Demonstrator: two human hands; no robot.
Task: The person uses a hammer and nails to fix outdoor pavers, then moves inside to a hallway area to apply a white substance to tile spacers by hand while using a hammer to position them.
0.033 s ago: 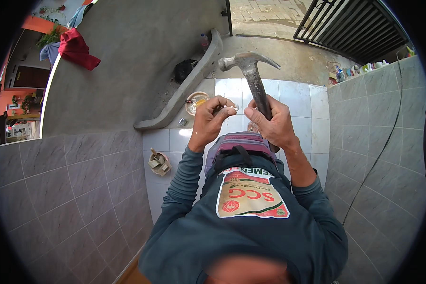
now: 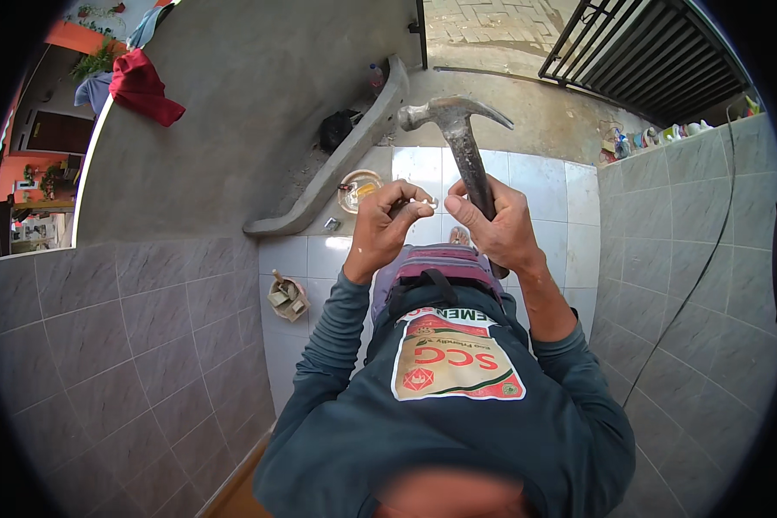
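My right hand [image 2: 502,226] is closed round the dark handle of a claw hammer [image 2: 468,147], held upright with its worn metal head at the top. To the left of it, my left hand [image 2: 382,229] pinches a small white clip-like piece [image 2: 430,204] between thumb and forefinger. The piece is too small to make out fully. A short gap separates it from my right thumb, and both hands are raised in front of my body.
A round clear tub [image 2: 359,190] with something yellow stands on white floor tiles, near a pale container of grey pieces [image 2: 287,298]. A curved low curb [image 2: 354,151] borders the left wall. A black cable [image 2: 699,276] runs down the right tiled wall. A dark gate [image 2: 656,52] stands beyond.
The view has shifted very slightly. Both hands keep their grip and hardly move.
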